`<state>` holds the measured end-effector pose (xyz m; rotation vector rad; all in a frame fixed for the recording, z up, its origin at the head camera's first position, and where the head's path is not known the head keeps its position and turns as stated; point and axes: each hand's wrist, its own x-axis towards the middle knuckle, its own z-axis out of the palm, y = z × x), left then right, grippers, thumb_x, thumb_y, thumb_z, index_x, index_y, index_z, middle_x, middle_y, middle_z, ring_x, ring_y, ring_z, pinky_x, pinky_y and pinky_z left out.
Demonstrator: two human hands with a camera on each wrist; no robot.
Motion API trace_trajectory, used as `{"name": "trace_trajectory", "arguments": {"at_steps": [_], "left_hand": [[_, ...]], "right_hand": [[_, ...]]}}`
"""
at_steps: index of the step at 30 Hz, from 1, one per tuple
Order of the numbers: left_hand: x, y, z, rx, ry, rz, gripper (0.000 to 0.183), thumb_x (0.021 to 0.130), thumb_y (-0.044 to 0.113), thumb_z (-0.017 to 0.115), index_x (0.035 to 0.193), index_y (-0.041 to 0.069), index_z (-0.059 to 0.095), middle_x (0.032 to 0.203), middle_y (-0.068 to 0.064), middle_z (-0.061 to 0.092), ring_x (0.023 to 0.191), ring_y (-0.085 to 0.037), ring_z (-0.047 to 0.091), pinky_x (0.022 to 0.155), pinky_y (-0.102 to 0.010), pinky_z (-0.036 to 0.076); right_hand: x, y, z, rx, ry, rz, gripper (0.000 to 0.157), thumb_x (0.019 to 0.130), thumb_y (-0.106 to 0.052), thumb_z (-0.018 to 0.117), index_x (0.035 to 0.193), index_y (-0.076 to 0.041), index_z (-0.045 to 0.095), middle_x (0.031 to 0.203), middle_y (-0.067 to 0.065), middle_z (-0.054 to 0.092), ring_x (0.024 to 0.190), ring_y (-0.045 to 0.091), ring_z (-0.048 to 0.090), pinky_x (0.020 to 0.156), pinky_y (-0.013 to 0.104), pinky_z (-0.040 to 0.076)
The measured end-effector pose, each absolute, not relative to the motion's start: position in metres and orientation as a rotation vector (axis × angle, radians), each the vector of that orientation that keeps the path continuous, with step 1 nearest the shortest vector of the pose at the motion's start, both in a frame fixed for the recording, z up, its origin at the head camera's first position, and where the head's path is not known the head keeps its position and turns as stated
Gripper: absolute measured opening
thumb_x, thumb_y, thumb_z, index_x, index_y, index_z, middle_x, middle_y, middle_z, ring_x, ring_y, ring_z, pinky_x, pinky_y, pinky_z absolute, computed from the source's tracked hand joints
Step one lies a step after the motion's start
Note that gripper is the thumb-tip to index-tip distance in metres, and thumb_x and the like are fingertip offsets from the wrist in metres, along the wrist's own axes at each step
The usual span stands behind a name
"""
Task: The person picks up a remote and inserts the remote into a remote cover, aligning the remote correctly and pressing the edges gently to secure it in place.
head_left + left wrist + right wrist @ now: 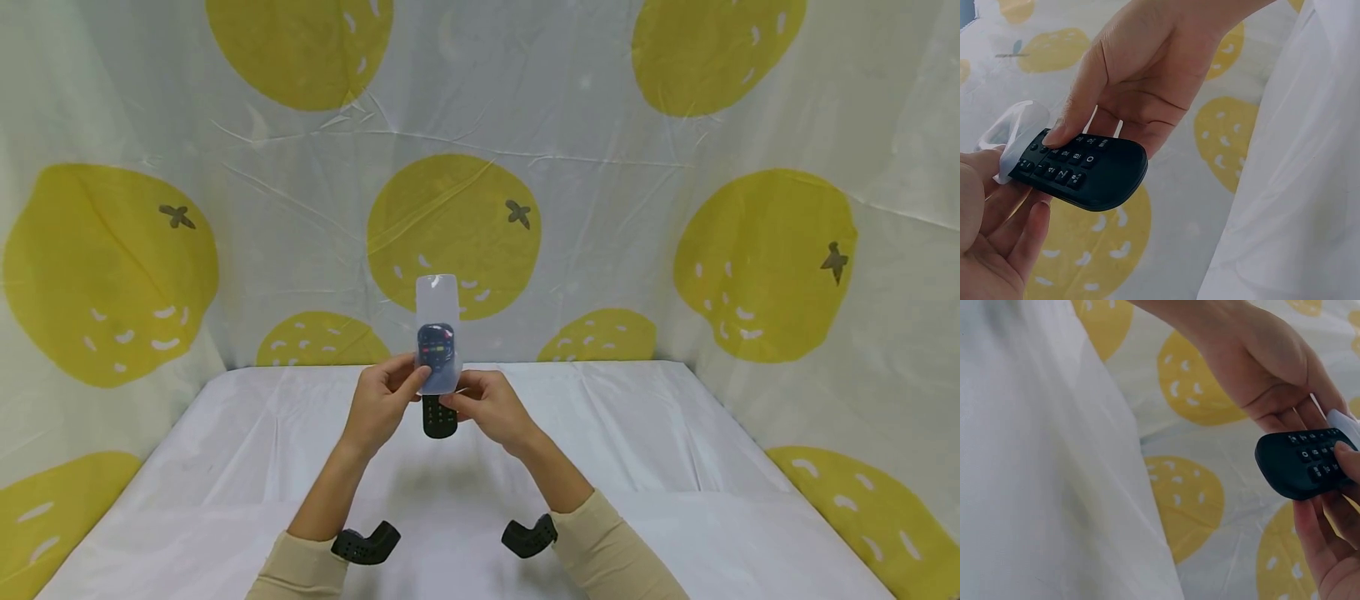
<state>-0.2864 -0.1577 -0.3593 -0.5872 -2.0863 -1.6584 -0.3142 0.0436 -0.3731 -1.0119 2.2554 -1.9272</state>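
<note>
A black remote control (439, 425) stands upright in front of me, its upper part inside a clear, soft protective cover (437, 298). The cover's top reaches well above the remote, and the keypad end sticks out below. My left hand (380, 406) pinches the cover near its lower opening, thumb in front and fingers behind. With the thumb on the keys (1063, 156), my right hand (497, 408) grips the remote just under the cover's edge. In the right wrist view the bare rounded end of the remote (1285, 465) points away from the cover.
Below the hands spreads a table with a white cloth (225, 475). A pale curtain with yellow lemon prints (453, 225) hangs behind and on both sides. Black wrist mounts (366, 543) sit at the sleeve cuffs.
</note>
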Motion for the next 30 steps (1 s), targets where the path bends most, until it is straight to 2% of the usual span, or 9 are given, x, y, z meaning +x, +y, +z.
{"name": "trace_trajectory", "arguments": {"at_steps": [11,16,22,26,30], "left_hand": [[-0.288,-0.158,-0.362,-0.615,-2.095,-1.608,0.029,0.099,0.014,0.072,0.122,-0.004,0.073,0.104,-0.013,0.076,0.085,-0.021,0.074,0.069,-0.029,0.059],[-0.286,-0.159,-0.357,-0.581,-2.035,-1.674,0.027,0.097,0.012,0.075,0.118,-0.004,0.074,0.102,-0.015,0.076,0.084,-0.021,0.074,0.070,-0.029,0.060],[-0.283,-0.157,-0.354,-0.562,-2.036,-1.696,0.026,0.097,0.008,0.074,0.119,-0.006,0.073,0.103,-0.017,0.076,0.085,-0.020,0.074,0.071,-0.028,0.060],[-0.282,-0.155,-0.355,-0.556,-2.019,-1.691,0.028,0.098,0.008,0.073,0.121,-0.007,0.072,0.105,-0.017,0.075,0.088,-0.020,0.074,0.073,-0.029,0.061],[-0.283,-0.155,-0.356,-0.526,-1.976,-1.714,0.026,0.097,0.007,0.073,0.120,-0.006,0.072,0.106,-0.017,0.075,0.088,-0.020,0.074,0.073,-0.029,0.060]], "right_hand": [[-0.316,0.045,-0.374,-0.997,2.265,-1.940,0.027,0.099,-0.006,0.071,0.123,0.006,0.071,0.110,0.015,0.073,0.094,0.024,0.072,0.080,0.043,0.061],[-0.316,0.054,-0.369,-1.027,2.286,-1.907,0.031,0.098,-0.010,0.072,0.127,0.001,0.070,0.115,0.012,0.071,0.100,0.028,0.072,0.082,0.039,0.060],[-0.313,0.059,-0.362,-1.025,2.127,-2.070,0.040,0.100,-0.009,0.064,0.139,0.002,0.060,0.126,0.021,0.065,0.104,0.040,0.070,0.085,0.046,0.060],[-0.310,0.050,-0.363,-0.948,2.107,-2.160,0.042,0.105,-0.020,0.063,0.142,0.000,0.058,0.125,0.022,0.066,0.100,0.035,0.073,0.082,0.047,0.061],[-0.307,0.042,-0.365,-0.857,2.148,-2.236,0.040,0.105,-0.021,0.065,0.141,-0.004,0.061,0.120,0.019,0.069,0.096,0.032,0.074,0.078,0.044,0.061]]}}
